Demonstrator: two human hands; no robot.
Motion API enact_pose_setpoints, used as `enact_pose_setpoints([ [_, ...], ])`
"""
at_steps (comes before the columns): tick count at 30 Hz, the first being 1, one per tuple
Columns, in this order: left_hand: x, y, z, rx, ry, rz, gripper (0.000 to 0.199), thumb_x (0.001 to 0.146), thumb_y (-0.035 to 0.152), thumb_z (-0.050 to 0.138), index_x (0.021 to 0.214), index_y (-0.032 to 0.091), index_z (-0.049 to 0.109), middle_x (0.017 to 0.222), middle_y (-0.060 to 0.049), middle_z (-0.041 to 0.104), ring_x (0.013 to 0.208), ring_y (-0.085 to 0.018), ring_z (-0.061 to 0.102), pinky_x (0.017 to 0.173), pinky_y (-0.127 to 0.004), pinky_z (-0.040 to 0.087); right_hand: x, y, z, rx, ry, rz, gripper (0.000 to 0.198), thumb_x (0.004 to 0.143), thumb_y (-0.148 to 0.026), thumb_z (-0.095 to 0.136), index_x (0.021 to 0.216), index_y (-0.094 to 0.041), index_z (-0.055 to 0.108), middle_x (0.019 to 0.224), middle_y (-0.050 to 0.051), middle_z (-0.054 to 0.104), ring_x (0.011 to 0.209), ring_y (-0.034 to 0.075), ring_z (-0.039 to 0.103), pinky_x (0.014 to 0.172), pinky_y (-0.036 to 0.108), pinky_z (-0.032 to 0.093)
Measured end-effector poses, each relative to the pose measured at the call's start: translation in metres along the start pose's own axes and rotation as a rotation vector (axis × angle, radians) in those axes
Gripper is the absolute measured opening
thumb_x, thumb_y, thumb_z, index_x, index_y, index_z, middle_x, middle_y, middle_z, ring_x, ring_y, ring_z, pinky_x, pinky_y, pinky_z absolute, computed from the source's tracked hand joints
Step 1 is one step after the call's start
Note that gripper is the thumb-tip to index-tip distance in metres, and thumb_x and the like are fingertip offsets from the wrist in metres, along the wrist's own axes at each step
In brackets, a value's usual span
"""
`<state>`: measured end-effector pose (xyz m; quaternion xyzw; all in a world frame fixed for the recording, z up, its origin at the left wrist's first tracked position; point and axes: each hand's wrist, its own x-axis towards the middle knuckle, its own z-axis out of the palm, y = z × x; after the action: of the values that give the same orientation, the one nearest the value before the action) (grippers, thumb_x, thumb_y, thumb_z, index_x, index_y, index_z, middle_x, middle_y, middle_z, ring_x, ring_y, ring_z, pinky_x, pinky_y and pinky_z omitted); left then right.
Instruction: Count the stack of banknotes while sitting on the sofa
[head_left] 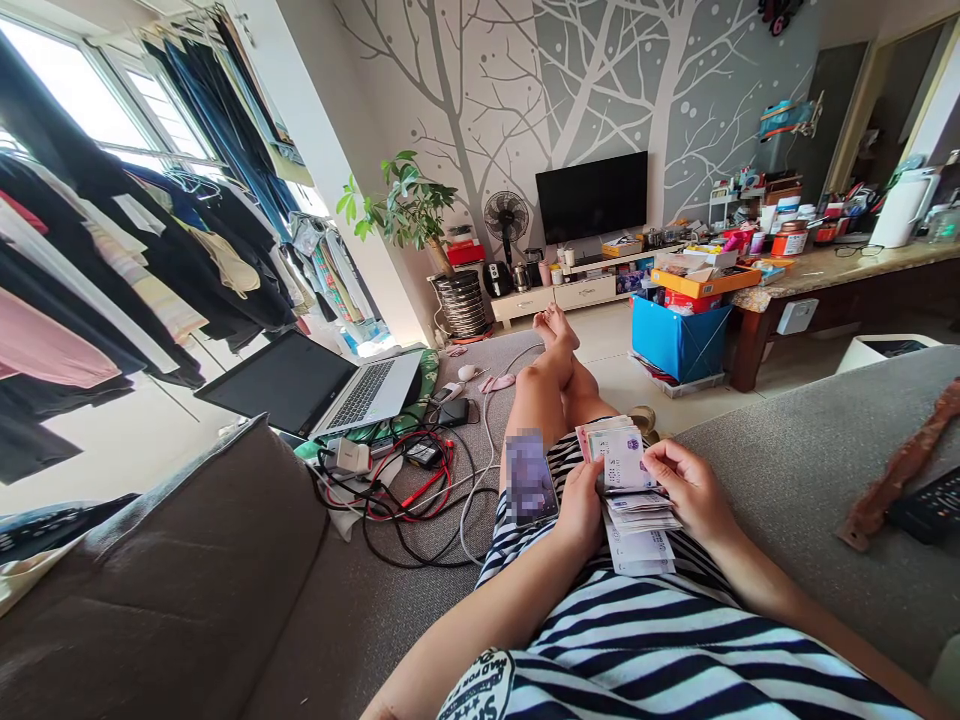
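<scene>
My left hand [582,508] is closed around the left side of a stack of small printed paper slips [622,457], pale with purple and pink print. Fingers of my right hand [691,488] pinch the right edge of the top slip. Below them, more slips [643,548] are fanned out over my lap, on the striped black-and-white clothing [637,625]. Beside my left hand a phone [534,478] lies on my thigh, its screen partly blurred. Exact wording on the slips is too small to read.
On the grey sofa [420,590] to the left are an open laptop [367,395], tangled cables [427,490] and chargers [349,457]. A wooden strip [904,465] and a black remote-like object [934,505] lie at right. Ahead stand a blue box [679,338] and a cluttered table [817,270].
</scene>
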<state>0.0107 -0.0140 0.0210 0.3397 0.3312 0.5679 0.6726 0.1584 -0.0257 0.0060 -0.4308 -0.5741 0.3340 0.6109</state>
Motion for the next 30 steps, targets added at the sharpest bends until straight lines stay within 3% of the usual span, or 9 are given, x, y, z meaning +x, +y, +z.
enact_pose_setpoints([
  [15,0.002,-0.001,-0.001,-0.014,-0.02,-0.003,0.032,0.064,0.041,0.082,0.082,0.014,0.077,0.083,-0.009,0.077,0.088,-0.031,0.07,0.084,-0.038,0.052,-0.001,-0.005,0.0,0.0,0.005,0.021,0.05,0.084,-0.071,0.066,0.075,-0.022,0.065,0.065,0.0,0.058,0.058,0.017,0.052,0.052,0.027,0.04],
  [22,0.004,-0.005,-0.003,-0.044,-0.008,-0.003,0.033,0.061,0.043,0.085,0.078,0.016,0.075,0.079,-0.009,0.077,0.088,-0.032,0.072,0.086,-0.041,0.053,-0.002,-0.005,-0.001,0.016,-0.042,-0.008,0.057,0.093,-0.073,0.053,0.069,-0.022,0.063,0.055,0.001,0.057,0.051,0.016,0.048,0.05,0.028,0.04],
  [30,0.004,-0.007,-0.005,-0.075,-0.026,-0.019,0.037,0.06,0.04,0.086,0.087,0.016,0.078,0.082,-0.009,0.078,0.092,-0.032,0.072,0.09,-0.041,0.052,0.005,0.015,-0.003,-0.112,0.048,0.062,0.059,0.077,-0.079,0.069,0.066,-0.023,0.055,0.059,-0.002,0.053,0.055,0.015,0.048,0.053,0.027,0.039],
])
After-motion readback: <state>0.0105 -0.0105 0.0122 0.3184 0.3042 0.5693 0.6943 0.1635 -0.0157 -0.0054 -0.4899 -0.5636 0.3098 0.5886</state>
